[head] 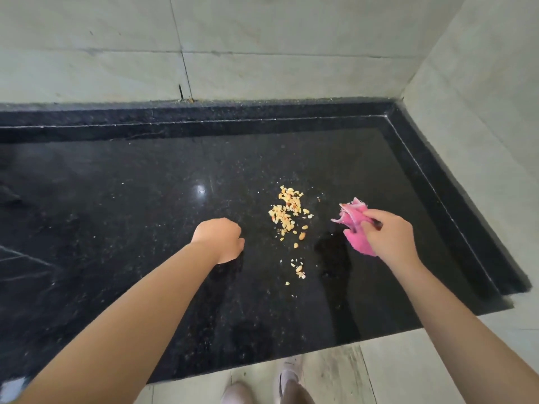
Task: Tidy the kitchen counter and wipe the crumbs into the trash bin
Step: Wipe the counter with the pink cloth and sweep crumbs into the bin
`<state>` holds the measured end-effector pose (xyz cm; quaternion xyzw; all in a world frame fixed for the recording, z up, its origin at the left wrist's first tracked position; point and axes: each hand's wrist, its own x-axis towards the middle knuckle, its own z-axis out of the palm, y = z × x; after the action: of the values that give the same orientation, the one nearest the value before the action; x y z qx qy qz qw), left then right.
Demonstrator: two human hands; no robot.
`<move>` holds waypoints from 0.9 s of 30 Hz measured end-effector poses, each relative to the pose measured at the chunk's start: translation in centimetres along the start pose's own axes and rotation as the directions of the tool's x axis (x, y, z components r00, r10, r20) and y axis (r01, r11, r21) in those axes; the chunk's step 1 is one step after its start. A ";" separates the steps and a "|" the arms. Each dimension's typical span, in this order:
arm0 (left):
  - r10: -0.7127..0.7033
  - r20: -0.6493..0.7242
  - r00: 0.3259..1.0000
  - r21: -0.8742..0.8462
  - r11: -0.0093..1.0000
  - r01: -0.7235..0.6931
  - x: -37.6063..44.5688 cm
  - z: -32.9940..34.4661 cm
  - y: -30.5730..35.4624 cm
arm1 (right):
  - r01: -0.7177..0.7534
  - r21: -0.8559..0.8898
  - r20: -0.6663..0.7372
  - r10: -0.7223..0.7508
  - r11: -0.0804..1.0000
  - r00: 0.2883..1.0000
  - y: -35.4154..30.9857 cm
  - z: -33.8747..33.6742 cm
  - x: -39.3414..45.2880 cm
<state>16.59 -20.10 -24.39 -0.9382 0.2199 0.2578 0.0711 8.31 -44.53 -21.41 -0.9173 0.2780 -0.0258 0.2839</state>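
A black polished stone counter (pixel 145 214) is seen from above, set into a corner w/ pale tiled walls (pixel 262 53) behind and to the right. A raised black ledge (pixel 204 115) runs along the back edge and down the right side.

Yellowish crumbs (pixel 287 211) are heaped approx. mid-counter, slightly right of centre; a thinner trail of bits (pixel 299 271) is strung out toward the near edge (a few larger nut-like pieces are mixed in). Fine specks are scattered around the main heap.

The left hand (pixel 220 239) is held just left of the crumbs, knuckles up, fingers curled under into a loose fist; nothing can be seen gripped in it. Whether it rests on the stone or hangs just above cannot be told.

The right hand (pixel 389 237) is positioned just right of the crumbs, fingers curled round a bunched pink cloth (pixel 354 225). The cloth is pinched at its middle, w/ a lighter frayed end sticking up-left and a lower fold hanging toward the counter; it is apart from the crumb heap. Contact btwn cloth and counter cannot be confirmed.

Below the counter's front edge, pale floor tiles (pixel 393 368) and a pair of light shoes (pixel 288 374) are visible. No bin is caught in view.
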 end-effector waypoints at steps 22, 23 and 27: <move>-0.154 -0.024 0.988 -0.077 0.985 0.152 6.2 1.5 -0.3 | 0.356 -0.284 0.151 -0.325 0.890 0.933 1.8 8.4 11.1; -0.152 -0.028 0.988 -0.084 0.985 0.149 6.3 1.6 -0.4 | 0.405 -0.252 0.193 -0.364 0.879 0.911 1.9 8.1 10.0; -0.143 -0.010 0.990 -0.105 0.984 0.141 6.2 1.6 -0.6 | 0.418 -0.050 0.315 -0.383 0.907 0.869 1.6 5.6 5.1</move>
<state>20.87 -21.49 -28.96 -0.9560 0.1393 0.2552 0.0384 12.95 -45.45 -27.49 -0.9631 0.0367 0.0707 0.2572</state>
